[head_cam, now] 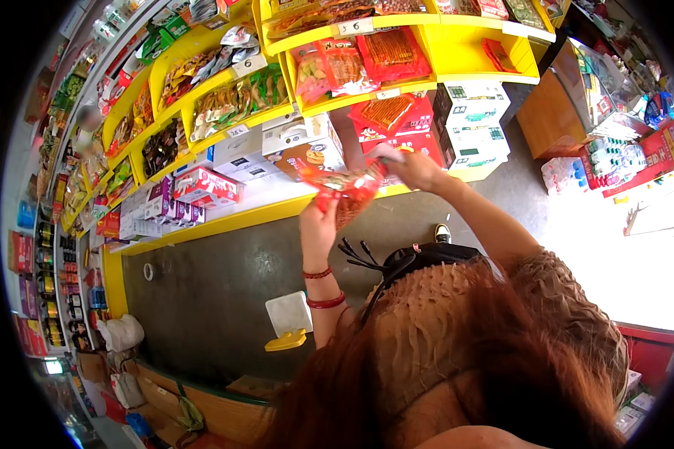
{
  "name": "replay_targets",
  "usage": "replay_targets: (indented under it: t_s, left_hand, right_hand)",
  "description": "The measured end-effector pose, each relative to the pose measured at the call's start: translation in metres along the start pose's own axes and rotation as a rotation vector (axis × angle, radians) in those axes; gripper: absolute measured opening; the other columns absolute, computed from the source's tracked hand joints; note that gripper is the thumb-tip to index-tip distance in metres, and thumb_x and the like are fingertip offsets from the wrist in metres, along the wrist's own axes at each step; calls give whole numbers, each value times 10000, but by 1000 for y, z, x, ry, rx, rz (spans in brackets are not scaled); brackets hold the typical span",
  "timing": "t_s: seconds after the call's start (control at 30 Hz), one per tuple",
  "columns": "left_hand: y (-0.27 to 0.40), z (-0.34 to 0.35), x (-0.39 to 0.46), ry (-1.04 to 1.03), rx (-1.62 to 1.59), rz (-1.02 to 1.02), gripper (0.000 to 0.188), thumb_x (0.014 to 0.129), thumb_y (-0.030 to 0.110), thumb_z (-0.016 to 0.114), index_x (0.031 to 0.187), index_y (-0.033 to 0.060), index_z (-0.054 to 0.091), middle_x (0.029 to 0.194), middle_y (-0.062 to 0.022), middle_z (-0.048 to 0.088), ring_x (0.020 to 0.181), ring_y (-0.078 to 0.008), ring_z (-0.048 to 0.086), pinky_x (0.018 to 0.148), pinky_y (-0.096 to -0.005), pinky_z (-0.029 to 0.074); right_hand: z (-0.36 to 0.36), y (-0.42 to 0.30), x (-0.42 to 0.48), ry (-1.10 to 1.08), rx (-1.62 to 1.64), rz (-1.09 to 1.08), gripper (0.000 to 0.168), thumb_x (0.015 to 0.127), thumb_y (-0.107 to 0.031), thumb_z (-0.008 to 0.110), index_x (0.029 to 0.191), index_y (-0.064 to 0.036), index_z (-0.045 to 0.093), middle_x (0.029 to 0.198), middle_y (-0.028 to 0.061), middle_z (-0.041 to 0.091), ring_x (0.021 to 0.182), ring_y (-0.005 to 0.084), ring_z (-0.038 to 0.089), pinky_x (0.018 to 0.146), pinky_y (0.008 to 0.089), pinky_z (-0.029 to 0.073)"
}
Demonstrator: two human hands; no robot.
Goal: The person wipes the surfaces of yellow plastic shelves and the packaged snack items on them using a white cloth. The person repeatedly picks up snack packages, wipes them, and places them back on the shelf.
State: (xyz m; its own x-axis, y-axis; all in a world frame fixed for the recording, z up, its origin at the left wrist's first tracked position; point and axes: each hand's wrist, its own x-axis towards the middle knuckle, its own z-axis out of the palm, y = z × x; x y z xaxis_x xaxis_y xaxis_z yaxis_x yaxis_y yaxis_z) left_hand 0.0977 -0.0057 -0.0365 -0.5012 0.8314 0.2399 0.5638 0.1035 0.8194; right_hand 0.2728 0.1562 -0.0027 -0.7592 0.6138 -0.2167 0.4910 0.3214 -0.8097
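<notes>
A red and clear plastic snack packet point(351, 193) is held up between my two hands. My left hand point(319, 224) grips its lower left edge. At its upper right, my right hand point(410, 168) is closed around something pale, partly blurred, perhaps a cloth; exactly what it is I cannot tell. Just beyond the hands, another red packet of orange-brown snack strips point(388, 115) lies on red cartons point(424, 145). Above are yellow shelf bins, one holding flat red snack packets point(394, 51).
White cartons point(477, 126) are stacked right of the red ones. A yellow shelf edge point(219, 223) runs in front of boxed goods. A small white and yellow stool point(290, 314) stands on the grey floor behind my left arm. Bottled drinks point(615, 160) stand at the right.
</notes>
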Motion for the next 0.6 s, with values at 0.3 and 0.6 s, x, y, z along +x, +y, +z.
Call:
replay_targets:
  t_s: [0.3, 0.6]
  left_hand:
    - [13, 100, 68, 252, -1159, -499, 300, 903, 185, 486, 1158, 29, 463, 1044, -62, 556, 905, -159, 558, 755, -303, 469]
    - [76, 182, 130, 199, -1506, -480, 336, 935, 277, 390, 1196, 67, 418, 1162, -73, 505, 1033, -232, 517, 880, -394, 436]
  right_hand:
    - [14, 30, 22, 294, 99, -530, 780, 673, -26, 631, 1359, -124, 271, 1423, 190, 141, 1324, 316, 137, 1065, 378, 200]
    - [-80, 93, 28, 380, -49, -414, 785, 710, -32, 585, 1383, -161, 200, 1431, 187, 108, 1294, 379, 189, 1024, 415, 273]
